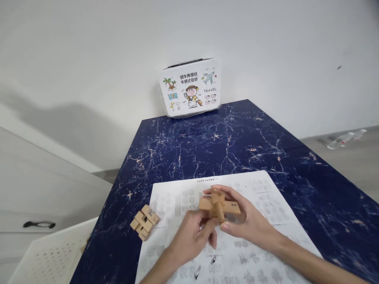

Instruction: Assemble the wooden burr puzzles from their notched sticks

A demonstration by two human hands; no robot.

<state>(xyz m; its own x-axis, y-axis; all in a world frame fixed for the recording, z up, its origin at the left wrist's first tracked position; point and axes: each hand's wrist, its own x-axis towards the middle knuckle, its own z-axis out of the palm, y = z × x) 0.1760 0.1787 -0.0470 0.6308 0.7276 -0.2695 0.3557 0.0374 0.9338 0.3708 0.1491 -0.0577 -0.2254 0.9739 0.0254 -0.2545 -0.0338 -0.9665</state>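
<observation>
Both hands hold a wooden burr puzzle (218, 206) of crossed bars above a printed instruction sheet (260, 189). My right hand (251, 221) wraps around the puzzle from the right, thumb under it and fingers behind. My left hand (192, 236) pinches its left end from below. One bar carries the number 2. A second assembled wooden puzzle (144, 221) lies on the sheet's left edge, apart from both hands.
The sheet lies on a dark blue marble-patterned table (213, 142). A white illustrated carton (191, 87) stands against the wall at the table's far edge. A white perforated basket (50, 256) sits at the lower left. A white drawer unit (38, 197) with a black handle stands left.
</observation>
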